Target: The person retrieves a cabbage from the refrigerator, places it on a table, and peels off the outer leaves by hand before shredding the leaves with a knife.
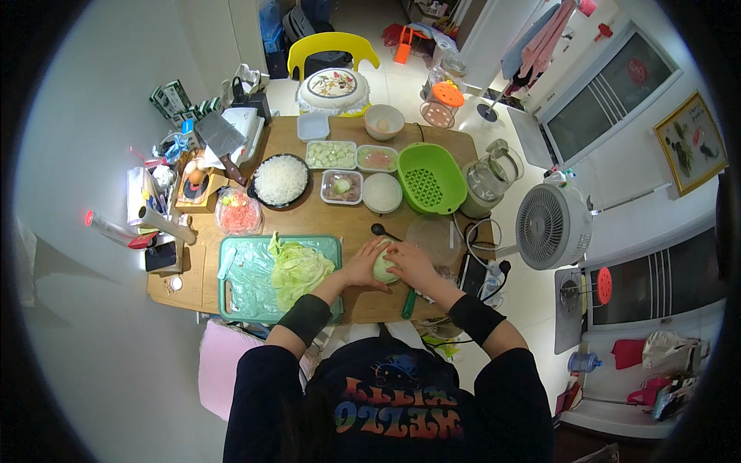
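Both of my hands are on a pale green cabbage head [383, 267] over the wooden table, right of the cutting board. My left hand [365, 265] grips its left side, and my right hand [410, 261] lies over its right side. Between them they hide much of the cabbage. Loose cabbage leaves [298, 272] lie on the green cutting board [249, 295], which looks covered in clear film. Just below my right hand is a green handle [409, 304]; what it belongs to is partly hidden. A black spoon [379, 230] rests above the cabbage.
Farther back stand a black pan of rice [281, 180], a tub of diced vegetable [331, 155], a meat tub [341, 187] and a green basket [431, 179]. A cleaver [223, 136] leans at left. A glass blender jug [492, 171] and cables [477, 237] occupy the right edge.
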A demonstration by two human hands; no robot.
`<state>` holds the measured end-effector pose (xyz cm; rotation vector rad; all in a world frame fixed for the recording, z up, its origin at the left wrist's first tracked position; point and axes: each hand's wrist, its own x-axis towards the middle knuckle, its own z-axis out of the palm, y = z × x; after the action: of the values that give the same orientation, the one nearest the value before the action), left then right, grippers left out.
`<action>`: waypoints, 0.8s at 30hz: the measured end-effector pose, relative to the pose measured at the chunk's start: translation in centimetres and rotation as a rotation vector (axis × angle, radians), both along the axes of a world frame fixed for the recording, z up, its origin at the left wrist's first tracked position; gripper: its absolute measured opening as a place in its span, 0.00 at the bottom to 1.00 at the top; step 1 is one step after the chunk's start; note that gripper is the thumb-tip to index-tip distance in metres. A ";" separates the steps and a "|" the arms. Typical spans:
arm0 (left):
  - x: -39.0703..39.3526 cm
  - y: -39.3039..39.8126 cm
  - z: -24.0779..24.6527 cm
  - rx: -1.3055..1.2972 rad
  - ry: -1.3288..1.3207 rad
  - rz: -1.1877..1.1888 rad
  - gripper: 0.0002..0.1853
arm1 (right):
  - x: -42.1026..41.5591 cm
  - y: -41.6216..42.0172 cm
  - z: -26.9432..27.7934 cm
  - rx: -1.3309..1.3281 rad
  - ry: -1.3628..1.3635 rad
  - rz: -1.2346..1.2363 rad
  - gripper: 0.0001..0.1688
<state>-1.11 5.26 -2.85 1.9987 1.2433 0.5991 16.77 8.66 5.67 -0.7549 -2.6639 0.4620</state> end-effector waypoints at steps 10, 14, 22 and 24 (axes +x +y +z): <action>0.1 -0.4 1.1 -0.041 -0.033 0.011 0.59 | 2.8 -1.8 -1.3 -0.185 -0.247 0.114 0.05; 0.1 0.0 -0.5 -0.038 -0.110 0.050 0.52 | 4.3 -2.4 -1.1 -0.184 -0.232 0.130 0.05; 0.7 0.8 -1.0 -0.078 -0.214 0.164 0.44 | 6.8 -3.0 -1.2 -0.308 -0.390 0.103 0.05; 0.6 0.7 -0.7 -0.070 -0.190 0.152 0.44 | 6.8 -2.9 -1.1 -0.278 -0.365 0.075 0.07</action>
<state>-0.50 5.98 -3.59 1.7567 1.2885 0.7895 23.55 5.71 4.57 -0.8938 -3.0118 0.7949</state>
